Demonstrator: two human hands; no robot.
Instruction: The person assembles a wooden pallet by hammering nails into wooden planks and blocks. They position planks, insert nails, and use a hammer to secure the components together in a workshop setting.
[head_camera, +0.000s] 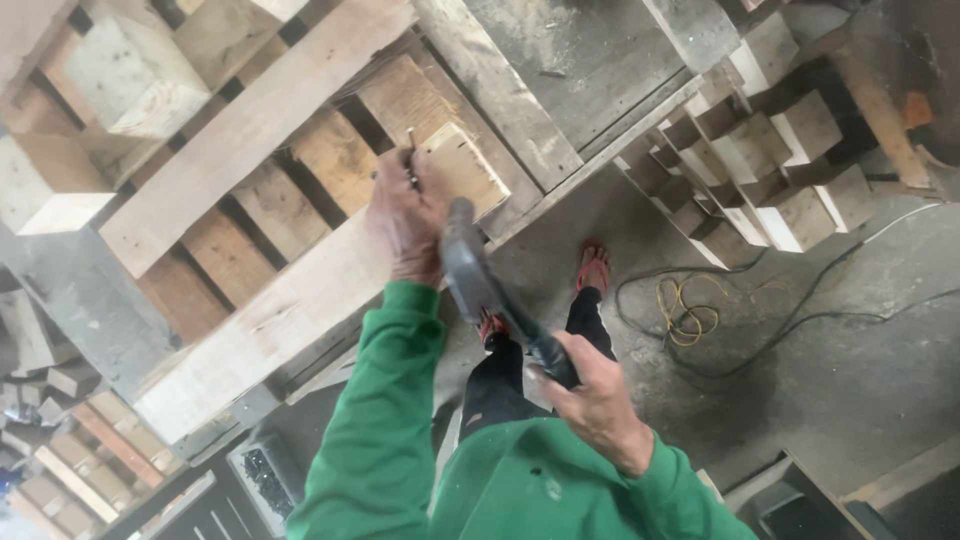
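Both hands are busy at a wooden pallet (250, 130). Left hand (403, 222) is closed, its fingers pinching a nail (411, 150) that stands upright against a wood block (462, 168) of the pallet. Right hand (598, 398) is clenched around the handle of a hammer (478, 275), whose dark head is raised between the two hands, just beside the left wrist. Both arms wear green sleeves (385, 420). Below, the person's feet in red sandals (593, 268) stand on the grey floor (850, 370). A yellow cord (685, 315) and black cable lie on the floor to the right, near more stacked blocks (770, 170). A box of nails (265, 478) sits at lower left
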